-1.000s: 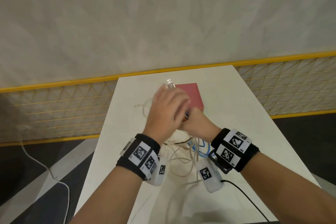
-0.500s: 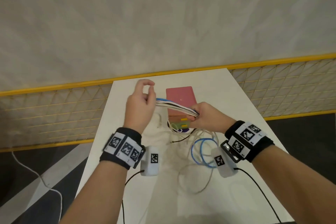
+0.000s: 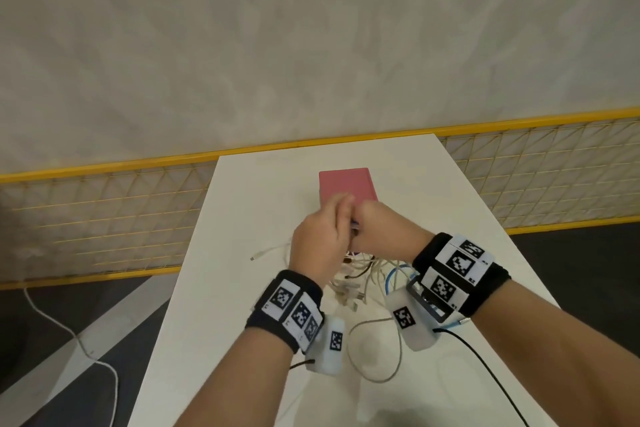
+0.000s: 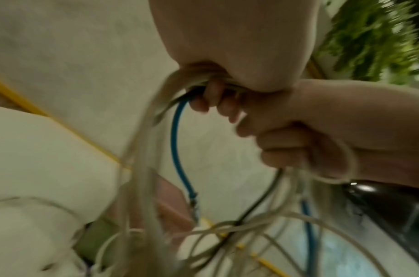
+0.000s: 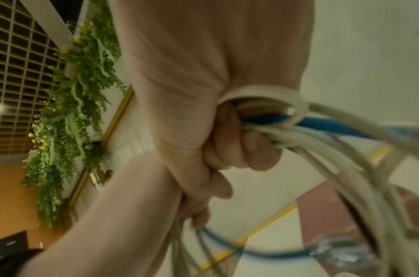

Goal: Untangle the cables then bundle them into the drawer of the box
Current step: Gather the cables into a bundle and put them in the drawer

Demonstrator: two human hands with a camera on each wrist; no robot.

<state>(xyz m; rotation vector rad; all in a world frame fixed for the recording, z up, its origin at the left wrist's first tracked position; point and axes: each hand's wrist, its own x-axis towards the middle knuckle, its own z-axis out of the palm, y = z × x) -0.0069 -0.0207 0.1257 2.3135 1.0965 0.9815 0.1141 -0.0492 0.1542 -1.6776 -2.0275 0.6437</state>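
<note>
Both hands meet in front of a pink box (image 3: 346,184) at the far middle of the white table (image 3: 235,305). My right hand (image 3: 381,230) grips a bundle of white and blue cables (image 5: 298,138), and one white cable (image 5: 263,93) loops around it. My left hand (image 3: 322,239) touches the right, its fingers (image 4: 203,97) curled round the same cables. Loose cable loops (image 3: 367,270) hang from the hands to the table, among them a blue cable (image 4: 176,142) with a free plug end. The hands hide the box's front and its drawer.
A loose white cable loop (image 3: 377,350) lies on the table near me, and a white plug end (image 3: 258,257) lies to the left. Black cords (image 3: 485,371) run from the wrist cameras. A yellow mesh fence (image 3: 104,218) stands behind the table. A white cord (image 3: 69,333) lies on the floor at left.
Half a second ago my left hand was out to the left with cables stretched to the right hand. It has swung back against the right hand, which stays in front of the box.
</note>
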